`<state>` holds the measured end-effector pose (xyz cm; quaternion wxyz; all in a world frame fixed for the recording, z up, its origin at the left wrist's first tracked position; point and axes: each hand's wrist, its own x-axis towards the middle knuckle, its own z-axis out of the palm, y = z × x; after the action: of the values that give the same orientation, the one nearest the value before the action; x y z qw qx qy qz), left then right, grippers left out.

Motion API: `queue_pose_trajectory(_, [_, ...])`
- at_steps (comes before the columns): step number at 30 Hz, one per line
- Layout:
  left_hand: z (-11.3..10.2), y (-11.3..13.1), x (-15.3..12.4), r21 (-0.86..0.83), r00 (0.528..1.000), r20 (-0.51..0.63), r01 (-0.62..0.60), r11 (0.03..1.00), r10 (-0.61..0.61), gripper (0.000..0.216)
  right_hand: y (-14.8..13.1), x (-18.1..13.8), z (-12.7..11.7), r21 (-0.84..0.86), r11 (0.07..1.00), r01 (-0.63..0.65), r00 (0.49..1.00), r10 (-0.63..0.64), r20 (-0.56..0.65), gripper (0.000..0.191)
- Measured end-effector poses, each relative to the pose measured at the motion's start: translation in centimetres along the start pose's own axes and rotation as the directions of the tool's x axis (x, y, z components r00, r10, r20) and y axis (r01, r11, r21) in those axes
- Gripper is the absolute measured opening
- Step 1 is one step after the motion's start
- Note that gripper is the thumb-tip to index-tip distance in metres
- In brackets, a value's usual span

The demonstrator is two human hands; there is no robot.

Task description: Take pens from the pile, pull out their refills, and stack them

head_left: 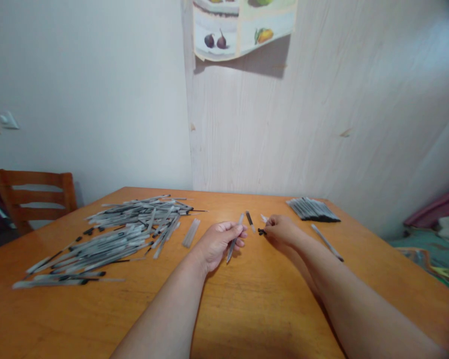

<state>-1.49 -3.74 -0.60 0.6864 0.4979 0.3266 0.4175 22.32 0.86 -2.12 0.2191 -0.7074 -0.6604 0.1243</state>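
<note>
My left hand (223, 243) is closed around a slim clear pen barrel (231, 250), held at a slant above the middle of the table. To its right, my right hand (279, 229) reaches down with fingers pinched together at a few small black pen parts (262, 232); what sits between its fingertips is hidden. Just behind that hand a small whitish piece (264, 218) shows. Between the hands, a little farther back, lie dark ink refills (249, 218) with pale ends.
A big heap of pens and parts (115, 242) spreads over the table's left. Several clear tubes (191, 233) lie beside it. A neat row of black-ended pens (313, 209) is at the back right, with a single pen (327, 243) nearer. A wooden chair (37, 194) stands left.
</note>
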Motion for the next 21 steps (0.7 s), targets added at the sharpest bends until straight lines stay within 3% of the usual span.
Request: queue_pose_trajectory(21, [-0.07,-0.14,0.11,0.008,1.0,0.008,0.004,1.0,-0.004,0.034,0.88,0.26,0.95,-0.036,0.998,-0.061,0.997,0.062,0.045,0.007])
